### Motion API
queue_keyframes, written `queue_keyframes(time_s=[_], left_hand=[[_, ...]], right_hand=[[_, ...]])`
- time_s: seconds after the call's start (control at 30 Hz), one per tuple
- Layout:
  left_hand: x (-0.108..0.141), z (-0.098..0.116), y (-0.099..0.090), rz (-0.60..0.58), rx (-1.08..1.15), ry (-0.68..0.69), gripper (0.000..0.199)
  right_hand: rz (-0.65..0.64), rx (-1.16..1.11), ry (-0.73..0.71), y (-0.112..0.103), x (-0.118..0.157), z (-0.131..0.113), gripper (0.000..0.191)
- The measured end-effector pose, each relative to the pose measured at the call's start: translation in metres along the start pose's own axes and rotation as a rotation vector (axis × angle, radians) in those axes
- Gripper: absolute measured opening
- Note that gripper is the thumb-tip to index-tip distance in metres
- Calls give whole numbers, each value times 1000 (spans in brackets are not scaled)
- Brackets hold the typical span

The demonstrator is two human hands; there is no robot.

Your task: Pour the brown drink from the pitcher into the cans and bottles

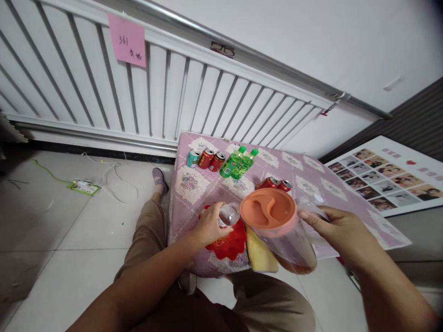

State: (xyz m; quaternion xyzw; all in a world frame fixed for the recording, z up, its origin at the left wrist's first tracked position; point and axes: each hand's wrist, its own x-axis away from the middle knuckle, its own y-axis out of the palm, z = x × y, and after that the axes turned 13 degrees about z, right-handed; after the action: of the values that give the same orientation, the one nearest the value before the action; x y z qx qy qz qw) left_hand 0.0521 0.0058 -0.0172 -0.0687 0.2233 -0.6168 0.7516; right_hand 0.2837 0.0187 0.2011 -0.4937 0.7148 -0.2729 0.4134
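My left hand (209, 224) is wrapped round a small clear bottle or cup (229, 214), tilted with its open mouth towards the pitcher, above a red scalloped tray (228, 244). In my right hand (334, 226) is the handle of a large clear pitcher (292, 246) with an orange lid (268, 207). The pitcher leans, and brown liquid lies at its lower end. Its lid's edge is close to the mouth of the small vessel. Under the pitcher is a folded yellow cloth (259, 253).
On the flowered tablecloth (188, 184) stand a teal can (193, 158), red cans (206, 158) and green bottles (230, 163). More red cans (272, 182) and a clear bottle (313, 200) are behind the pitcher. A radiator (166, 87) lines the wall.
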Motion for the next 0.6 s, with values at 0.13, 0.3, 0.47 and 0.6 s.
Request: queue_keyframes(time_s=[0.13, 0.3, 0.47, 0.6], left_hand=[[1, 1, 0, 10, -17, -8, 79], [1, 5, -2, -3, -16, -10, 79], [1, 11, -6, -37, -5, -71, 78], [2, 12, -7, -43, 1, -82, 78]], right_hand=[[-48, -88, 36, 5, 5, 20, 43], [-37, -189, 125, 11, 13, 24, 50], [-61, -286, 165, 16, 19, 33, 51], [-69, -331, 161, 17, 18, 49, 43]])
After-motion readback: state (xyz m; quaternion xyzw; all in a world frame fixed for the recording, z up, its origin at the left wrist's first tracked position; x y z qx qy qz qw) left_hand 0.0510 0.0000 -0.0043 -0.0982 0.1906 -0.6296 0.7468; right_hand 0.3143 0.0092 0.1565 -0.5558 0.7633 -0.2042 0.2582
